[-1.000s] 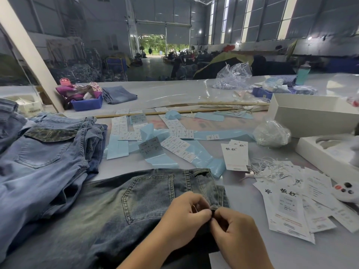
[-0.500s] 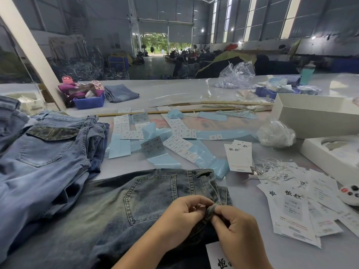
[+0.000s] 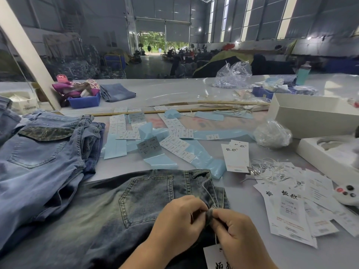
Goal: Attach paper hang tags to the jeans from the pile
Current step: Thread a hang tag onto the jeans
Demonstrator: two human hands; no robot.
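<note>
The tabletop [image 3: 174, 94] carries one pair of dark-washed jeans [image 3: 120, 206], spread flat at the near edge with one back pocket facing up. One pile [image 3: 44, 152] of lighter blue jeans lies against the left edge; the number of pairs in it cannot be told. One folded pair [image 3: 116, 91] lies toward the far edge, beside one blue bin [image 3: 84, 100].

At the right edge stand two white boxes: one open box [image 3: 310, 117] and one shallow tray [image 3: 328, 158] nearer the front. One clear bag [image 3: 272, 133] lies just beside the open box.

One loose heap of tags [image 3: 291, 208] lies near the right edge, overlapping and too many to count, with a tangle of white strings [image 3: 270, 169] at its far side. One separate small stack [image 3: 236, 156] of tags lies near the tabletop centre. Blue strips [image 3: 161, 161] and white label sheets [image 3: 177, 145] are scattered across the centre; their number cannot be told.

One tag [image 3: 216, 257] lies at the near edge, below the hands, joined to a white string that runs up to the right hand.

Left hand [image 3: 178, 222]: fingers curled, pinching a bunched fold of the jeans' waistband. Right hand [image 3: 239, 232]: fingers curled, pinching the same fold from the opposite side, with the string at the fingertips. The two hands touch at the fold.
</note>
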